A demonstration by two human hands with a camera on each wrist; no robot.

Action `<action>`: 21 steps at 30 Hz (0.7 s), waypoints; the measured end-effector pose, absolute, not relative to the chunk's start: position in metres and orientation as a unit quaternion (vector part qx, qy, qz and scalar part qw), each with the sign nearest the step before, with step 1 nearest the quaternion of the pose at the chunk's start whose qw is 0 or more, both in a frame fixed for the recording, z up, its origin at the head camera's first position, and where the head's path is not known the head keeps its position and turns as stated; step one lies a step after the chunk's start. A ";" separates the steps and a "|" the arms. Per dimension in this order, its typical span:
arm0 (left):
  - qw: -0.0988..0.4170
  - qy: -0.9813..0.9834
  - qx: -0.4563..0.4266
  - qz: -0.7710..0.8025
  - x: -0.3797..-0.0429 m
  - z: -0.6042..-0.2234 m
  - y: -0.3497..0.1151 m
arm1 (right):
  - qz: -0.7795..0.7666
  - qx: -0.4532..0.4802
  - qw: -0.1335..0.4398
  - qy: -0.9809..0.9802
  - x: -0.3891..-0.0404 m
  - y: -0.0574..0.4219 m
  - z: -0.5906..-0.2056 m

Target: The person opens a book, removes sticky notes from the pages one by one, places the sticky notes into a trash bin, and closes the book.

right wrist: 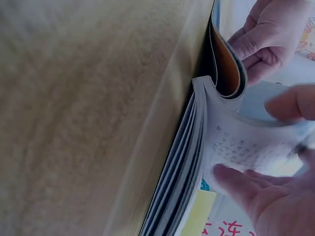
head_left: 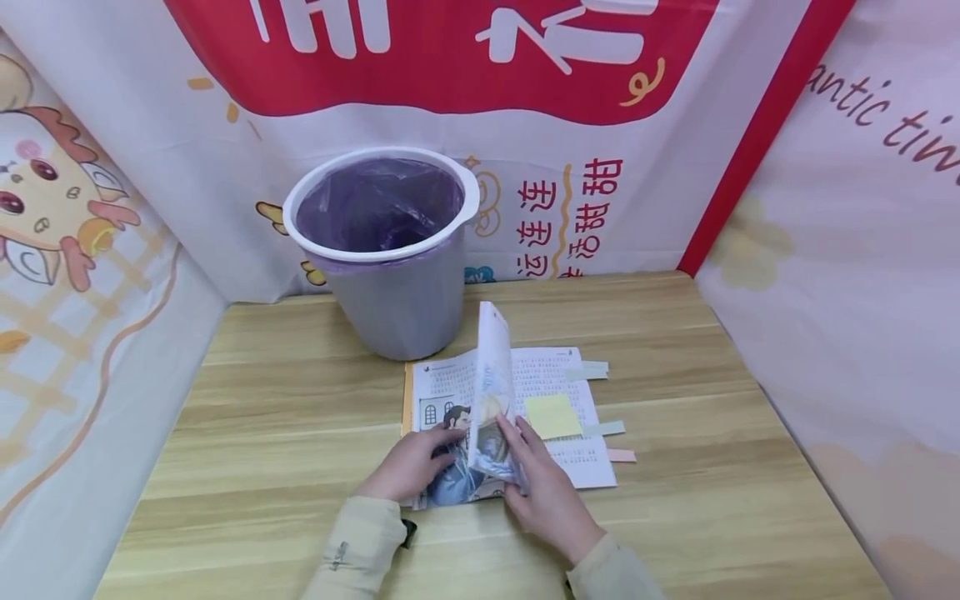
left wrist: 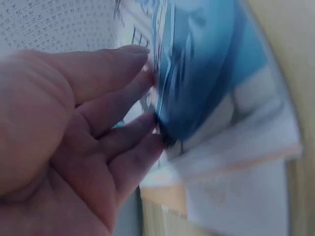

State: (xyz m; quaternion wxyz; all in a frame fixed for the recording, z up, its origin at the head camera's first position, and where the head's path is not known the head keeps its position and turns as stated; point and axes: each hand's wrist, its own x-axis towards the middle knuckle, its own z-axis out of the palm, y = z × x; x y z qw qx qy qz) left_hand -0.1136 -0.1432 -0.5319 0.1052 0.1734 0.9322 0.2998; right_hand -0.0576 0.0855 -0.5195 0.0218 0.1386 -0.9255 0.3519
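An open book (head_left: 588, 468) lies on the table, with text on its right page and a drawing of a man on its left. Between them stand raised pages (head_left: 495, 371), nearly upright. My right hand (head_left: 551, 496) holds the raised pages near their lower end, thumb on one face and fingers on the other, as the right wrist view also shows. My left hand (head_left: 414, 463) rests at the left page. In the left wrist view its fairly straight fingers (left wrist: 130, 135) touch the blue illustrated page (left wrist: 202, 73). A yellow sticky note (head_left: 553, 417) lies on the right page.
Green index tabs (head_left: 596, 369) and a pink tab (head_left: 622, 456) stick out from the book's right edge. Behind the book, to the left, stands a grey bin (head_left: 405, 308) with a purple liner. Printed cloth (head_left: 420, 129) hangs behind the wooden table (head_left: 720, 500) and at both sides.
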 end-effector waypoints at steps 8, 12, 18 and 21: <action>0.123 0.922 0.106 0.351 -0.117 -0.530 -0.159 | 0.312 0.162 -0.042 -0.935 -0.062 0.080 -0.522; 0.079 0.925 0.059 0.368 -0.115 -0.523 -0.167 | 0.287 0.182 -0.058 -0.939 -0.064 0.078 -0.520; -0.057 0.933 0.031 0.353 -0.111 -0.501 -0.167 | 0.265 0.204 -0.060 -0.940 -0.066 0.078 -0.521; -0.112 0.927 0.073 0.352 -0.109 -0.488 -0.157 | 0.256 0.216 -0.047 -0.941 -0.066 0.078 -0.521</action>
